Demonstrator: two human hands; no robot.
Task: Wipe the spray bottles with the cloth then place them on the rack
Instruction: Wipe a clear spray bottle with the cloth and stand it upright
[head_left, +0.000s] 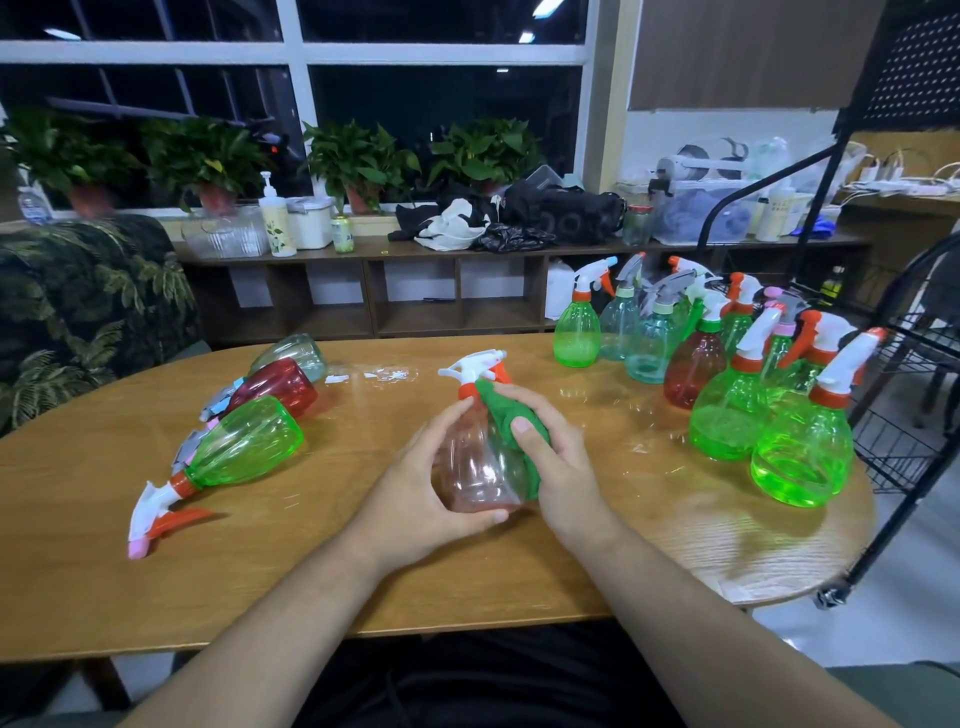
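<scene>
The pale pink spray bottle (470, 467) is held just above the middle of the wooden table (519, 571), tilted with its white and orange trigger head (478, 366) pointing toward the table's far side. The left hand (431, 488) grips the bottle's body, fingers curled round it. The right hand (556, 467) holds a green cloth (511, 421) bunched against the bottle's right flank and neck, thumb on top of the cloth.

By my reading the wiping step is in hand for this bottle and the placing has not begun. The next move likely calls for turning the bottle in the left hand so the cloth reaches its unwiped faces, then carrying it to the black wire rack (904, 415) just past the table's right edge.

On the table's left part three bottles lie on their sides: a green one (244, 441), a red one (275, 387) and a clear one (293, 351). A cluster of upright bottles (727, 410) crowds the table's right end.

The rack is cut off by the frame edge, so its shelves can't be judged. The far side of the held bottle and the right hand's fingers are hidden. Which bottles are already wiped cannot be told.
</scene>
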